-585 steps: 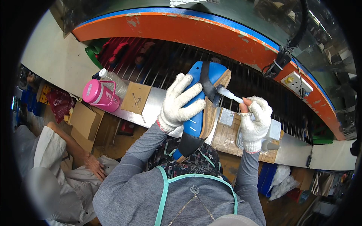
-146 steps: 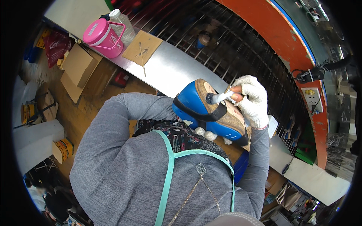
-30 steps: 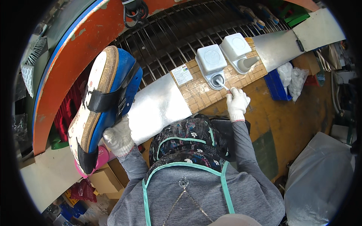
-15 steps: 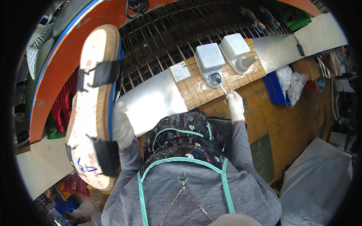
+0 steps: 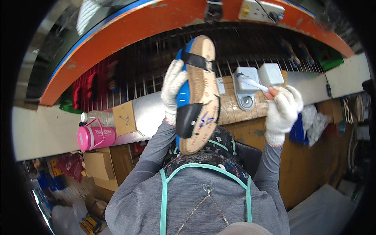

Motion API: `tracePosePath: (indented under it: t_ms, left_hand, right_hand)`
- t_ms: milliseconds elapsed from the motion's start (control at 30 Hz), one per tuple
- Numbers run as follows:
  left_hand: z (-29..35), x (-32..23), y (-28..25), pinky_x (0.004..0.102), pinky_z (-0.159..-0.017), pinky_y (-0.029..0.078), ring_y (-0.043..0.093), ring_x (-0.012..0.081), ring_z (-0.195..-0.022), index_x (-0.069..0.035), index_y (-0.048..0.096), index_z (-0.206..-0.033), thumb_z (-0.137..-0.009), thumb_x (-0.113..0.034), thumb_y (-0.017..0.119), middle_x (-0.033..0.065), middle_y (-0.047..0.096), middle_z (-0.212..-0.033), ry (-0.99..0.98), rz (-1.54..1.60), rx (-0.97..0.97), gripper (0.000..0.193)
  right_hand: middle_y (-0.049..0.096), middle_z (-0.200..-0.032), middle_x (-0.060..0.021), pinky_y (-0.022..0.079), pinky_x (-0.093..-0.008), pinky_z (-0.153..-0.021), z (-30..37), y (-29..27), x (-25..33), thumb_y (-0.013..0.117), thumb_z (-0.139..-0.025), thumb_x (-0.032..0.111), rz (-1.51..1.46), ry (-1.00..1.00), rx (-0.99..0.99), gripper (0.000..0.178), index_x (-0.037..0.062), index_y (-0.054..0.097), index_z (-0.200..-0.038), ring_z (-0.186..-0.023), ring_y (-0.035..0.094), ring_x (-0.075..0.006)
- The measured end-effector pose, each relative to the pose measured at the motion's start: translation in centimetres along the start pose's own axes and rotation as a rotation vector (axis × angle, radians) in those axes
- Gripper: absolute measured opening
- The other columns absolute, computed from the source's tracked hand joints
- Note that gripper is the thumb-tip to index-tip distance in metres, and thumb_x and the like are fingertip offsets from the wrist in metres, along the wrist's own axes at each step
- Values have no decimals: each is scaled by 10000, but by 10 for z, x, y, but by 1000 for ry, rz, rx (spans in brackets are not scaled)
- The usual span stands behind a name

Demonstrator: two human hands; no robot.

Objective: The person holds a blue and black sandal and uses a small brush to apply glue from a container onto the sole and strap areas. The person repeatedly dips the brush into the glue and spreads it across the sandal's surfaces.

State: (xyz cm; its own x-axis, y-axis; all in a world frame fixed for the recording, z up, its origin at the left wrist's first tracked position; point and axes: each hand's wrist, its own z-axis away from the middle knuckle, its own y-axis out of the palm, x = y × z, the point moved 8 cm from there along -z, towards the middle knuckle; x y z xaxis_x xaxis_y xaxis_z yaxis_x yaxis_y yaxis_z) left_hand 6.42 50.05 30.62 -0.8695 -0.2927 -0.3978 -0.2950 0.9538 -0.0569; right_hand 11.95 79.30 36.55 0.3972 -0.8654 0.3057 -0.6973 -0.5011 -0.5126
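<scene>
My left hand, in a white knitted glove, grips a sandal by its blue side. Its pale underside, with red print and blue pen marks, faces up; two black straps wrap over the cork-coloured edge. The blue body inside the straps looks like a shoe last. In my gloved right hand is a small brush, pinched by its white handle with bare fingertips showing. Its dark bristle end is over a white plastic pot with a round cup, apart from the sandal.
A second white container stands beside the pot on the taped cardboard. Metal rods form a rack behind the bench. A pink jug and a clear bottle stand at left. A blue bin with plastic bags is at right.
The sandal has moved right, from the far left to the middle in front of me. My right hand has lifted the brush out of the pot's cup and raised it.
</scene>
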Motion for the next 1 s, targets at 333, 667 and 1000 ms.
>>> tracePosePath:
  t_ms: [333,667,1000]
  left_hand:
    - [-25,-31,-22,623,-1087,398,547,465,-1279,-187,628,-1088,-763,-192,751,198,618,-1317,142,-314,30,348]
    - [-23,-49,-41,627,-1101,375,511,441,-1320,-262,607,-1147,-735,-143,729,140,604,-1325,217,-407,116,446]
    - [-28,-53,-51,643,-1048,408,526,439,-1291,-257,624,-1113,-694,-132,745,139,608,-1307,214,-437,108,454]
  right_hand:
    - [659,-958,-70,478,-276,-759,0,72,52,780,-830,44,-798,498,251,132,-1,748,-949,-864,602,-153]
    - [640,-979,-61,488,-268,-737,-35,96,58,773,-835,2,-739,377,135,135,-14,746,-967,-868,599,-137]
    - [664,-992,-74,477,-333,-804,-71,78,76,838,-760,46,-384,52,9,198,46,766,-945,-923,606,-215]
